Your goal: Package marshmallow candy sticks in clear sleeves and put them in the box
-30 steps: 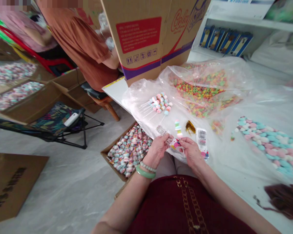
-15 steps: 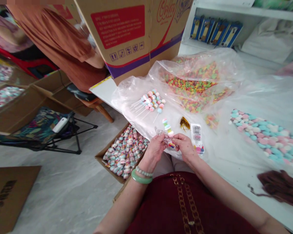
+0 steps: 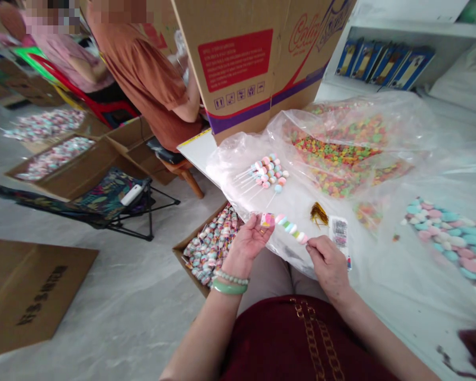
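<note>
My left hand [image 3: 252, 241], with a beaded bracelet and a green bangle at its wrist, pinches a small clear packet with a pink and yellow printed label [image 3: 267, 219]. My right hand [image 3: 329, 264] grips the near end of a marshmallow skewer [image 3: 291, 228] striped pink, white, blue and green. The skewer's far end points at the packet's opening. Its stick is hidden in my right fingers. Beyond the hands lies a bunch of marshmallow skewers [image 3: 270, 172]. Gold twist ties [image 3: 319, 213] and a stack of barcoded cards [image 3: 340, 235] lie near my right hand.
Ring-shaped gummies [image 3: 337, 145] lie under clear plastic at the back, loose marshmallows [image 3: 452, 233] at right. A tall carton [image 3: 238, 58] stands behind. Below the table's left edge sits a box of wrapped skewers [image 3: 210, 246]. Two seated people work at left near a folding stool [image 3: 107, 198].
My hands have moved apart. The skewer, upright above my hands before, now lies slanted between them, and the packet's label now shows in my left hand. The view has shifted left.
</note>
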`<move>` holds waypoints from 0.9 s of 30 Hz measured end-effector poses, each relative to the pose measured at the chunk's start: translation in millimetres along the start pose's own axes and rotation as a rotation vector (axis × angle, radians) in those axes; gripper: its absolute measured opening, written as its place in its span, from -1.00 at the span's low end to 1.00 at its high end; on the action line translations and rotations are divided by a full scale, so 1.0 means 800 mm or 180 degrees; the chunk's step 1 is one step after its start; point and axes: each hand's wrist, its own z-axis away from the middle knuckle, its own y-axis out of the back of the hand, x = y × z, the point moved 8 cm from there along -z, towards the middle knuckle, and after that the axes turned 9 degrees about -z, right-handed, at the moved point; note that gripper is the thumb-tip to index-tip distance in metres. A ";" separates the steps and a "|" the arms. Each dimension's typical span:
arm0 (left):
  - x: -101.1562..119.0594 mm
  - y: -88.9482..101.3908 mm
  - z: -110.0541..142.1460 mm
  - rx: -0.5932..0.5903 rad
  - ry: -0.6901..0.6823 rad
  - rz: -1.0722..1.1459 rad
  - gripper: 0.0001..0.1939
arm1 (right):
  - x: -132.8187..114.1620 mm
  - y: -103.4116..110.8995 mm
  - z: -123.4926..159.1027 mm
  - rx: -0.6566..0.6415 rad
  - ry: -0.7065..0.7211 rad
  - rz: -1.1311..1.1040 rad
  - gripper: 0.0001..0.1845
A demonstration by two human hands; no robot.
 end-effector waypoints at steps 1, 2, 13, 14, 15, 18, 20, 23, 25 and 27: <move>0.000 -0.003 0.001 -0.0032 0.0004 -0.0022 -0.83 | -0.003 -0.001 0.000 0.0011 0.0093 0.0126 -0.83; 0.000 -0.005 0.002 -0.0048 -0.0001 -0.0058 -0.82 | -0.005 -0.002 0.000 0.0027 0.0179 0.0273 -0.82; 0.015 -0.014 0.007 -0.0172 -0.1032 -0.0217 -0.89 | -0.029 -0.001 0.017 0.0265 0.0958 0.1696 -0.80; 0.015 -0.015 0.007 -0.0199 -0.1077 -0.0232 -0.90 | -0.029 -0.001 0.016 0.0263 0.0926 0.1663 -0.80; 0.015 -0.014 0.007 -0.0202 -0.1090 -0.0254 -0.90 | -0.028 0.000 0.015 0.0264 0.0878 0.1604 -0.80; 0.016 -0.007 0.004 -0.0056 -0.1030 -0.0266 -0.92 | -0.022 0.002 0.012 0.0273 0.0714 0.1387 -0.82; 0.019 -0.003 0.003 0.0024 -0.1018 -0.0213 -0.92 | -0.019 0.002 0.011 0.0255 0.0646 0.1300 -0.83; 0.018 -0.004 0.003 -0.0016 -0.0906 -0.0219 -0.91 | -0.015 0.002 0.011 0.0236 0.0585 0.1195 -0.83; 0.012 -0.006 0.002 -0.0114 -0.0692 -0.0289 -0.87 | -0.014 0.003 0.009 0.0253 0.0544 0.1093 -0.83; 0.002 -0.008 0.001 -0.0242 -0.0417 -0.0352 -0.82 | -0.011 0.006 0.007 0.0279 0.0461 0.0930 -0.82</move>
